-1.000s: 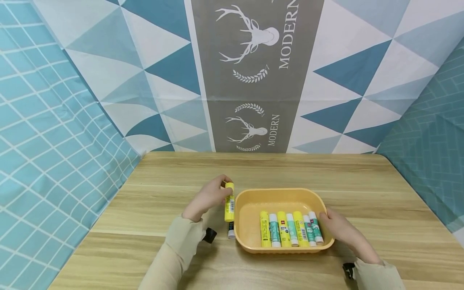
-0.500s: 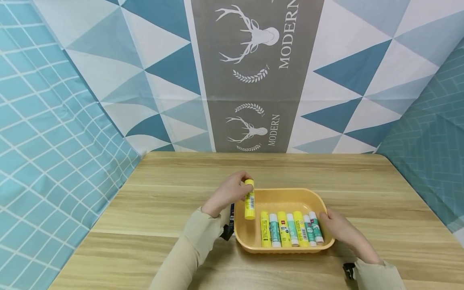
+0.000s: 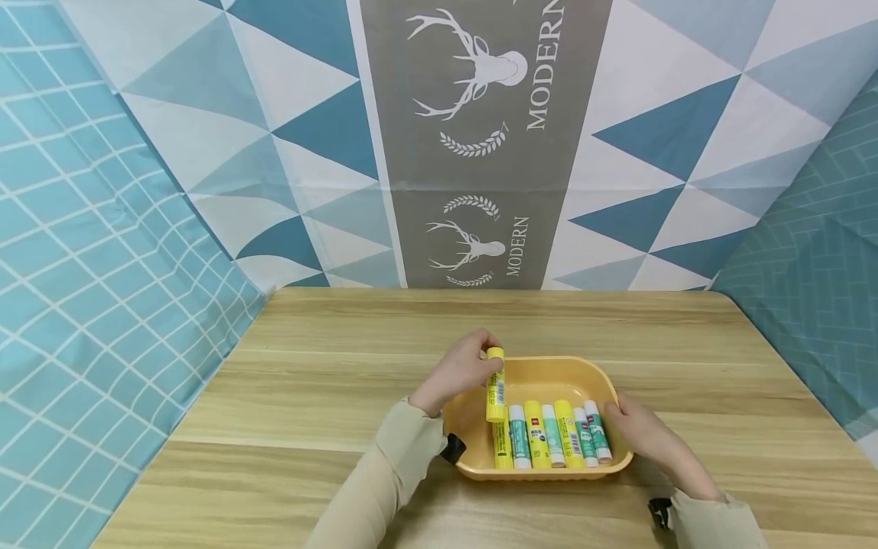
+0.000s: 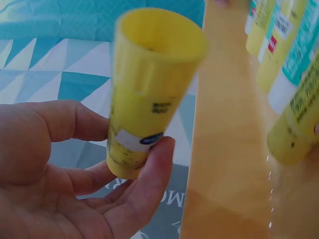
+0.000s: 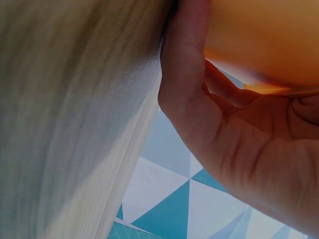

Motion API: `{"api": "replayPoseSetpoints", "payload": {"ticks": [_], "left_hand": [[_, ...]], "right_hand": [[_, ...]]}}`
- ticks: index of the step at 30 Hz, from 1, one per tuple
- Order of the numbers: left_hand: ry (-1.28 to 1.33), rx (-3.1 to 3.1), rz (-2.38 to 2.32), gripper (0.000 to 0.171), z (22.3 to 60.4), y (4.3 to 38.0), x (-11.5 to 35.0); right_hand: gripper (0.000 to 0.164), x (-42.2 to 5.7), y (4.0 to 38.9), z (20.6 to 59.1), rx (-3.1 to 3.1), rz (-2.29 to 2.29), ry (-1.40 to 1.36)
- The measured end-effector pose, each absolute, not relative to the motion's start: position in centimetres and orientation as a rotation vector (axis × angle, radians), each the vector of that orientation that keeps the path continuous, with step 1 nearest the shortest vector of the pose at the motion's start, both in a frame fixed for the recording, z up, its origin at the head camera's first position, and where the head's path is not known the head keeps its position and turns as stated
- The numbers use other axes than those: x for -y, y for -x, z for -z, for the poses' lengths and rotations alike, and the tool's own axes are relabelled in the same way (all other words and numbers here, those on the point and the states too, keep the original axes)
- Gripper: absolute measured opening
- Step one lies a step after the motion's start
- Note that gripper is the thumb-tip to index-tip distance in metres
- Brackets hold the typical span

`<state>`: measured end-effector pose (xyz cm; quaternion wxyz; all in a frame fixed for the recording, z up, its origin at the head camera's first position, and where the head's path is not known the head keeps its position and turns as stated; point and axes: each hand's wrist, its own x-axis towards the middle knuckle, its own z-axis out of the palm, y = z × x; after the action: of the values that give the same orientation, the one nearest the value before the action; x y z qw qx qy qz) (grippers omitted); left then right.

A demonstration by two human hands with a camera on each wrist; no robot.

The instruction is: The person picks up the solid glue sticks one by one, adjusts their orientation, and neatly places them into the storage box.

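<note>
A yellow glue stick (image 3: 495, 390) stands nearly upright, pinched between the thumb and fingers of my left hand (image 3: 461, 369) over the left part of an orange plastic basket (image 3: 542, 474). The left wrist view shows the hollow end of this glue stick (image 4: 144, 94) facing the camera, with the left hand (image 4: 60, 164) below it. Several yellow and green-white glue sticks (image 3: 538, 435) lie side by side in the basket; the leftmost yellow one is partly covered by the held one. My right hand (image 3: 645, 433) grips the basket's right side; its fingertips are partly hidden by the wall (image 5: 264, 45).
The basket stands on a wood-grain table (image 3: 329, 328). Patterned cloth (image 3: 473, 152) rises behind the table's far edge, with blue tiled cloth (image 3: 89, 252) on the left. The left sleeve (image 3: 384, 465) covers the area just left of the basket.
My left hand has carried the yellow glue stick rightward from beside the basket to above its inside. A dark glue stick left of the basket is now hidden. The right hand has not moved.
</note>
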<state>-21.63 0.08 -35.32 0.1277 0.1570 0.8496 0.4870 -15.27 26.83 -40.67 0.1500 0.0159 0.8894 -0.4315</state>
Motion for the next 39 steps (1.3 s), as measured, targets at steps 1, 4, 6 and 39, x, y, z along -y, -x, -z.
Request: {"api": "replayPoseSetpoints", "payload": {"ticks": [1,4,6,39], "left_hand": [[-0.460,-2.469,-1.409,0.023,35.4,21.7,-0.1],[-0.485,-2.470,-1.385,0.021,35.4,21.7,-0.3],[-0.497,-2.477,-1.376,0.021,35.3,21.8,-0.4],[-0.581,-2.605,-0.900,0.024,35.6,21.9,-1.3]], "right_hand": [[0.045,-26.9,15.3,40.7,-2.555,1.240,-0.044],[0.045,-27.0,15.3,40.8,-2.558,1.234,-0.046],[0.044,-27.0,15.3,40.8,-2.560,1.232,-0.047],[0.045,-26.8,15.4,40.6,-2.575,1.190,-0.040]]}}
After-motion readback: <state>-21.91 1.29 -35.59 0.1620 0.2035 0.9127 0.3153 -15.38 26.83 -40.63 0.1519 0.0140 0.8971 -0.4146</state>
